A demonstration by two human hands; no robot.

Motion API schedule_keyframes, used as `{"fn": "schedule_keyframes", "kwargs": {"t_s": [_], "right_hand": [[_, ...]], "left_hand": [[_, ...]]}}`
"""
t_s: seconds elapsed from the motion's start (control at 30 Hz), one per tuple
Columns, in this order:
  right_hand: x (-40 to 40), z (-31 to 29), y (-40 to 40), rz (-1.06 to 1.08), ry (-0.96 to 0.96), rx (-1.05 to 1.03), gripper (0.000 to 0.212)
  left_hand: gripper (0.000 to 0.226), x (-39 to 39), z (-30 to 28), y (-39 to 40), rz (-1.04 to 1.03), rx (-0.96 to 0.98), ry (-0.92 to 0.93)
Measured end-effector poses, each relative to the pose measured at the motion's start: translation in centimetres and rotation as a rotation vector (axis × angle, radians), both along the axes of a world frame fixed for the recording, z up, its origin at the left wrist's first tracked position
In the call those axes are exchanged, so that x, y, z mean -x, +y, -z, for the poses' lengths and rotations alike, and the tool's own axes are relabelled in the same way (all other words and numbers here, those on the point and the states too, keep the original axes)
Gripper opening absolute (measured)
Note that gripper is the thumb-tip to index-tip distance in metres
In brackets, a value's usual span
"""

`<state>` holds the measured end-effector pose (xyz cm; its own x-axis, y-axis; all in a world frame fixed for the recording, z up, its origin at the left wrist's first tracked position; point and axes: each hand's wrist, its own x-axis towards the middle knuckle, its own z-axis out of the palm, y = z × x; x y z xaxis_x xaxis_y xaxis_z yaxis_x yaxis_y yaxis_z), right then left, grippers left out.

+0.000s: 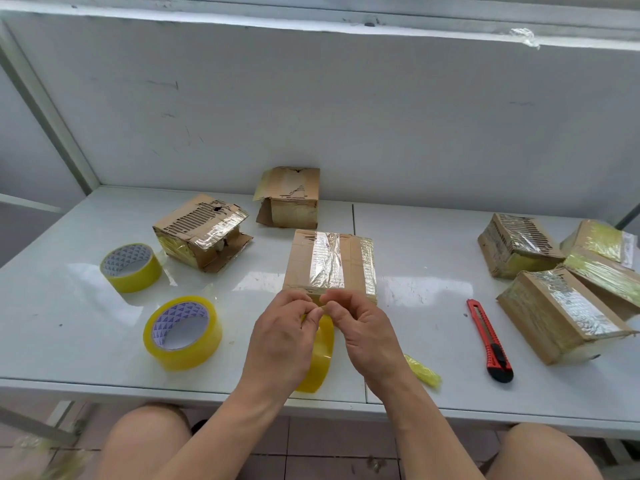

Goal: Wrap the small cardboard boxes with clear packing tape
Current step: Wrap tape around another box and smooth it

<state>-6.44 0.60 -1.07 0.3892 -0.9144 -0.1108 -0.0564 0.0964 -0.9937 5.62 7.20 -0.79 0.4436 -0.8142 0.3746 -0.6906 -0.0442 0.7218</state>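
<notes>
The cardboard box [330, 263] being wrapped lies flat on the white table [415, 258], straight ahead of the person, with a wide strip of clear tape running down the middle of its top and a yellowish band along its right edge. Just at the near edge of that box both hands meet over a roll of tape [320, 355] that stands on edge below them. The left hand [282, 336] has its fingers curled, thumb and forefinger pinched together on what looks like the tape's loose end. The right hand [363, 332] does likewise, its fingertips [329, 299] nipped against the left's, the other fingers bent inward. Whether either hand also steadies the roll itself I cannot tell.

To the left of the box lie two more rolls of yellowish tape flat on the table: a nearer roll [183, 332] and a farther roll [131, 266]. Behind and left of the box sits a torn box [202, 230] with one flap hanging open, and directly behind it an open-sided box [289, 197] close to the back wall.

To the right of the box, near the table's front, lies a red utility knife [489, 341], and beside the right wrist a crumpled wad of yellow tape [422, 370]. Farther right are three taped boxes close together: a near one [561, 313], a back one [517, 244] and a far-right one [604, 258].
</notes>
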Motion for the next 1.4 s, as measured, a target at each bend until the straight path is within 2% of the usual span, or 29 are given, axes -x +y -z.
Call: {"fn": "schedule_keyframes", "kwargs": {"t_s": [0.1, 0.2, 0.3, 0.37, 0.43, 0.5, 0.57, 0.63, 0.67, 0.73, 0.8, 0.9, 1.1, 1.4], "right_hand": [[-0.5, -0.1, -0.4, 0.034, 0.022, 0.045, 0.021], [-0.7, -0.3, -1.2, 0.108, 0.077, 0.097, 0.015], [-0.7, -0.8, -1.8, 0.163, 0.128, 0.109, 0.010], [-0.4, -1.4, -2.1, 0.191, 0.174, 0.086, 0.013], [-0.2, -2.6, -2.5, 0.200, 0.208, 0.075, 0.021], [-0.7, -4.1, -3.5, 0.236, 0.272, 0.148, 0.025], [-1.9, -5.4, -5.4, 0.279, 0.401, 0.310, 0.024], [-3.9, -6.1, -7.8, 0.253, 0.585, 0.428, 0.027], [-5.0, -6.0, -9.0, 0.206, 0.708, 0.447, 0.038], [-6.7, -5.3, -11.0, 0.118, 0.920, 0.397, 0.058], [-7.8, -4.3, -12.3, 0.065, 1.019, 0.304, 0.068], [-8.5, -2.8, -13.3, 0.070, 1.061, 0.213, 0.075], [-9.3, -1.8, -13.3, 0.115, 1.144, 0.247, 0.078], [-10.1, -1.9, -13.5, 0.019, 1.283, 0.332, 0.082]], "left_hand": [[0.008, -1.1, 0.5, 0.2, 0.000, -0.024, -0.281], [0.033, -2.1, 2.1, 0.4, 0.026, -0.190, -0.562], [0.039, -2.5, 3.6, 0.5, 0.012, -0.227, -0.601], [0.026, -2.4, 3.8, 0.4, -0.052, -0.132, -0.624], [0.019, -2.0, 2.8, 0.0, -0.148, 0.002, -0.512], [0.022, -1.8, 0.9, -1.2, -0.215, 0.065, -0.109], [0.039, -2.1, -0.2, -3.6, -0.204, -0.034, 0.306], [0.061, -2.8, -0.3, -6.8, -0.163, -0.183, 0.487], [0.070, -3.1, -0.2, -8.4, -0.151, -0.236, 0.574], [0.070, -3.6, 0.4, -10.5, -0.149, -0.336, 0.759], [0.054, -3.8, 0.7, -10.9, -0.118, -0.395, 0.782], [0.042, -3.8, 1.0, -10.5, -0.056, -0.381, 0.683], [0.038, -4.0, 1.3, -10.8, -0.053, -0.376, 0.613], [0.038, -3.6, 0.5, -10.2, -0.057, -0.367, 0.658]]}}
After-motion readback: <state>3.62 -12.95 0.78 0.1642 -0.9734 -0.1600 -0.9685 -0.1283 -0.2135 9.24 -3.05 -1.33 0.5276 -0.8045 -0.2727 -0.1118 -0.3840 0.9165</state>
